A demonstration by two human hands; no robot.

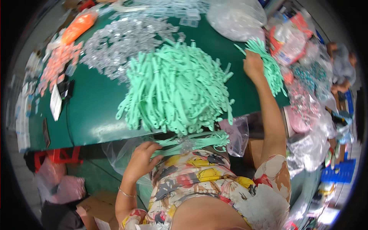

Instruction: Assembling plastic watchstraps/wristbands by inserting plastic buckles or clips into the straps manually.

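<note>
A large heap of mint-green strips [176,84], long and flexible with rounded ends, lies on the green table in front of me. At the far right, my right hand [253,66] is closed on mint-green strips at the upper left of a smaller pile [270,69]; one end sticks out left of the fingers. A loose bundle of the same strips [199,142] lies across my lap, with small clear pieces [187,145] at its middle. My left hand [143,159] curls its fingers and thumb around the bundle's left end.
Clear plastic pieces [119,44] are heaped at the back left, beside orange pieces [57,65] and an orange bag [79,27]. A large clear bag [237,19] stands at the back. Filled bags [303,99] line the right side. Another person [341,65] is at the far right.
</note>
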